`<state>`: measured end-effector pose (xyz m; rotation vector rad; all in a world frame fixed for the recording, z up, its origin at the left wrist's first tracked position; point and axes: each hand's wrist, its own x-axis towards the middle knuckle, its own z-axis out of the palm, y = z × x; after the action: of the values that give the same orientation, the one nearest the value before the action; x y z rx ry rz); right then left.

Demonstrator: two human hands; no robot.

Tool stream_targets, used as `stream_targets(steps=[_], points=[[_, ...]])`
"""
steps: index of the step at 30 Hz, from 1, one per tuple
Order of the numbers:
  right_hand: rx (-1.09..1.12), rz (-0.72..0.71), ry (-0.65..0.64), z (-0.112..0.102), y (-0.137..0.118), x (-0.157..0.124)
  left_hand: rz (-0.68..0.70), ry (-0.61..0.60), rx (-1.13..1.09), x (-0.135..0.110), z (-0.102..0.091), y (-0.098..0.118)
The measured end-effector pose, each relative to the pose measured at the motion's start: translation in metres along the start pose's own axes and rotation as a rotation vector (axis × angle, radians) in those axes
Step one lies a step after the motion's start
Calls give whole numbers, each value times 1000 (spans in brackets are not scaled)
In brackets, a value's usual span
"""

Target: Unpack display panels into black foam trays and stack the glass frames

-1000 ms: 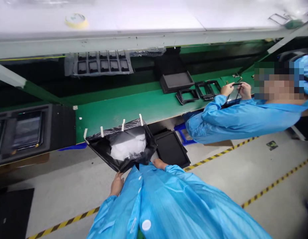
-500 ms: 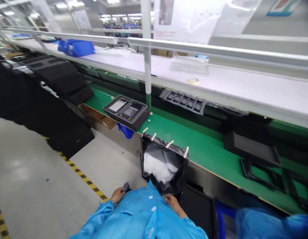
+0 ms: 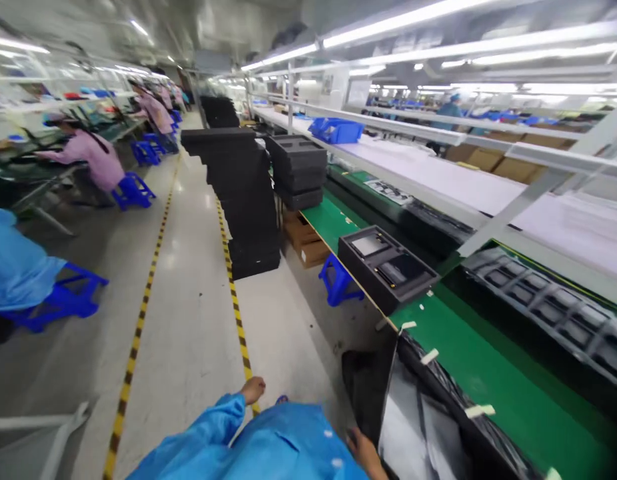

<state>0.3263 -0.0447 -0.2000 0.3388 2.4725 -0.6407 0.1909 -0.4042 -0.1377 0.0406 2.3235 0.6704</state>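
Note:
My left hand [image 3: 253,390] hangs over the floor beside my blue jacket, its fingers curled in with nothing seen in them. Low by the jacket's right side is my right hand [image 3: 364,452]; its fingers are blurred and partly hidden. Nearest to it is a black plastic bag [image 3: 413,413] with whitish material inside, hung from the bench edge by strips of pale tape [image 3: 430,357]. Further along the green bench [image 3: 493,373], a black foam tray [image 3: 361,257] holds flat, dark and silvery devices in its recesses.
Tall stacks of black foam trays [image 3: 248,200] stand on the floor beside the bench. Blue stools [image 3: 338,280] and cardboard boxes [image 3: 308,247] sit under or near it. Yellow-black tape [image 3: 233,293] lines the aisle. Seated people [image 3: 96,157] work at the left. Blue bins [image 3: 336,130] rest on the shelf.
My view has swung left and up, bringing the aisle and people into sight. The bench, foam tray and bag have shifted right in view. Both hands stay low by my body.

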Motion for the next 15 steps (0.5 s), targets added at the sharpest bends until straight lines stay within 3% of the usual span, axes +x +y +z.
stream_targets(steps=[3,7,11,15], points=[[107,-7,-36,-12,-45,10,-14,-55,15,9,-26,-36],[93,24,-17,-37,-74,15,-14,-114,40,19,-43,-58],[71,33,-38,-55,-87,26,-7,-177,39,29,-40,-56],[66,39,-25,-63,-98,57,18,-214,52,45,-40,-42]])
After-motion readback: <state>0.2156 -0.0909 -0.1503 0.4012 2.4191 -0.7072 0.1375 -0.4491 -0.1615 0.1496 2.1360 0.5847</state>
